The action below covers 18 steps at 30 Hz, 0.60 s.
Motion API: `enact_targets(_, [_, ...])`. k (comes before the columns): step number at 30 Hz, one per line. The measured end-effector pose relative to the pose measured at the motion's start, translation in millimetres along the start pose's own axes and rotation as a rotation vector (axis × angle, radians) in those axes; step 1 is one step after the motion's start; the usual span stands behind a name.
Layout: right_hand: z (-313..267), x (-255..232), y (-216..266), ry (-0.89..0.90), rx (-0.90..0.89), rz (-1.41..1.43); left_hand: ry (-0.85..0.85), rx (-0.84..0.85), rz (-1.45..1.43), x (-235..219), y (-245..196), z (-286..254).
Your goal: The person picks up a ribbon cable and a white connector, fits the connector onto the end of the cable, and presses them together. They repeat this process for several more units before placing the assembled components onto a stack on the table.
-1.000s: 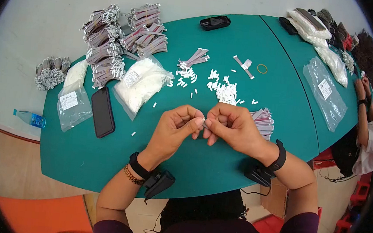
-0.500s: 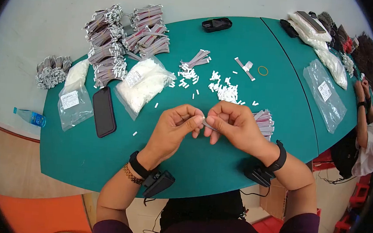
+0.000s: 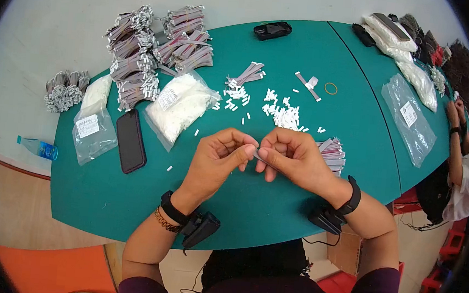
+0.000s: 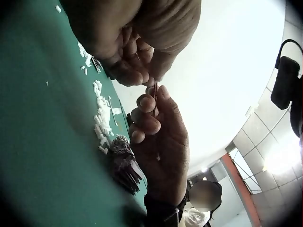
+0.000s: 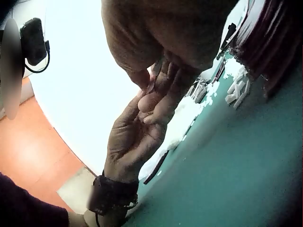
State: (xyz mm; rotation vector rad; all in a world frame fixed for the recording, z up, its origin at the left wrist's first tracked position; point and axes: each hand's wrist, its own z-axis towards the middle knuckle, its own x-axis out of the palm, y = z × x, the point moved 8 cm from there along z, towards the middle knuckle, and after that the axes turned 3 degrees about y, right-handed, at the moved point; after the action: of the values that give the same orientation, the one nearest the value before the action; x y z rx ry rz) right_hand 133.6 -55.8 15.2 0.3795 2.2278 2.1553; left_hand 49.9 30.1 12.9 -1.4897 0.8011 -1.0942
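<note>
Centrally, a thin, flat grey strip sits between both hands, above the green table; left hand pinches its tip, thumb against fingers; right hand grips its length under the thumb. Beyond the fingertips: small white tubular pieces, loosely heaped.

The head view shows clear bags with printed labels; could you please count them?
3: a part-filled bag left of the phone, a bulging bag right of it, and a flat bag further right; others' labels may be hidden.
</note>
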Motion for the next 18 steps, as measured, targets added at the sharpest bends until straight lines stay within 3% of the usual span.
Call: enact_targets(18, [-1.4,3.3,-0.9,-0.058,-0.047,0.012,-0.005,0.044,-0.027,0.2,8.9,0.1])
